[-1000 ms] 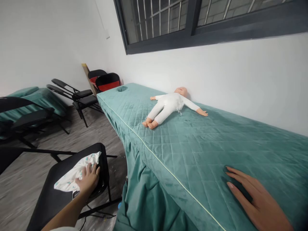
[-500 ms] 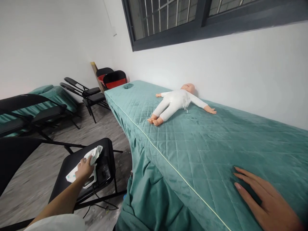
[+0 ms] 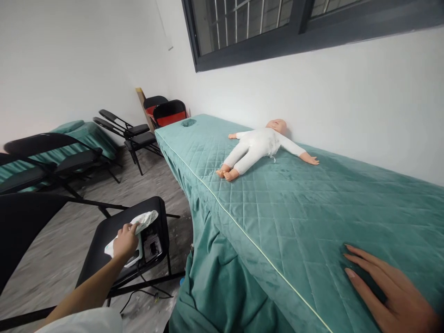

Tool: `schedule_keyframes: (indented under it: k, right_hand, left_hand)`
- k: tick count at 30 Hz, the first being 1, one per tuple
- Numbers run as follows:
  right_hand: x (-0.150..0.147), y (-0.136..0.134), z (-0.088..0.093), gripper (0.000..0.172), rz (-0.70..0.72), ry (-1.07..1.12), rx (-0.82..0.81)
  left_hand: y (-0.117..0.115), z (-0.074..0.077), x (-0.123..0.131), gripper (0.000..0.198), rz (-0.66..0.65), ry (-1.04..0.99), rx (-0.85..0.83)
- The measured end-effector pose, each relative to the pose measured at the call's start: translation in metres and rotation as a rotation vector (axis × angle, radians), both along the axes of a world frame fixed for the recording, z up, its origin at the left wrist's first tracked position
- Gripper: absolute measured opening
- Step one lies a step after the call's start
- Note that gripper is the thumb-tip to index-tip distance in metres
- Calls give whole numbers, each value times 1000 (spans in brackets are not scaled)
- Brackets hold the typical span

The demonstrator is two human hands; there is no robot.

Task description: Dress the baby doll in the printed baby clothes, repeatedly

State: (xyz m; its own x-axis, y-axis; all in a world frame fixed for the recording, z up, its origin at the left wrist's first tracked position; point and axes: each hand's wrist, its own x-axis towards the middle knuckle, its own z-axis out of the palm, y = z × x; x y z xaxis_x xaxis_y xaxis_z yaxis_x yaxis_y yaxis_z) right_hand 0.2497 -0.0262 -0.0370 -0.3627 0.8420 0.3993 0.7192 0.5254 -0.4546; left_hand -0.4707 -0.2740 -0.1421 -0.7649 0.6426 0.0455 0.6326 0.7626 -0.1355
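On the left, my left hand (image 3: pixel 125 241) grips a crumpled white bundle with pale green marks (image 3: pixel 146 219), which looks like a diaper. It is low over the seat of a black folding chair (image 3: pixel 100 236). Partly hidden beneath this hand is a white plastic-looking thing (image 3: pixel 134 260). My right hand (image 3: pixel 390 289) rests on the green quilted bed cover (image 3: pixel 277 222), fingers spread and holding nothing. Farther back on the bed lies a baby doll in white (image 3: pixel 258 143), face up with its arms out. Torn white bits hang at its side.
A barred window (image 3: pixel 249 27) sits above the bed by the white wall. Black folding chairs (image 3: pixel 140 138) and another green-covered bed (image 3: pixel 83 138) stand at the left. A dark cable (image 3: pixel 142 292) trails below the near chair. The bed has a round hole (image 3: pixel 188 122) at its far end.
The whole view has shifted slightly, so things appear farther right. My left hand keeps its grip, and the bundle reaches a little more to the right over the seat. My right hand stays spread.
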Motion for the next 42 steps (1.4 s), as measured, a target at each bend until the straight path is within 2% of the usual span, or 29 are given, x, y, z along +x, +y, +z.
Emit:
schedule_keyframes:
  k: [4, 8, 13, 17, 25, 31, 37, 42]
  right_hand:
    - [0, 1, 0, 31, -13, -19, 2]
    - [-2, 0, 2, 31, -12, -21, -5]
    - [-5, -5, 13, 33, -5, -32, 4]
    - [-10, -11, 27, 37, -6, -72, 2]
    - [-17, -19, 37, 37, -42, -78, -6]
    - [-19, -22, 42, 34, -61, -71, -34]
    - [-20, -21, 45, 35, -59, -68, -38]
    - [-18, -21, 43, 36, -47, -66, -39]
  left_hand:
    - [4, 0, 16, 52, 41, -14, 60]
    - [13, -6, 30, 49, 150, -75, 160]
    - [45, -27, 60, 59, 290, -82, 268]
    - [60, -44, 76, 63, 322, -71, 290]
    - [59, -69, 70, 58, 333, 7, 323]
    - [60, -79, 66, 55, 305, 9, 301]
    - [59, -82, 64, 53, 239, 8, 316]
    - [58, -75, 67, 53, 228, 10, 315]
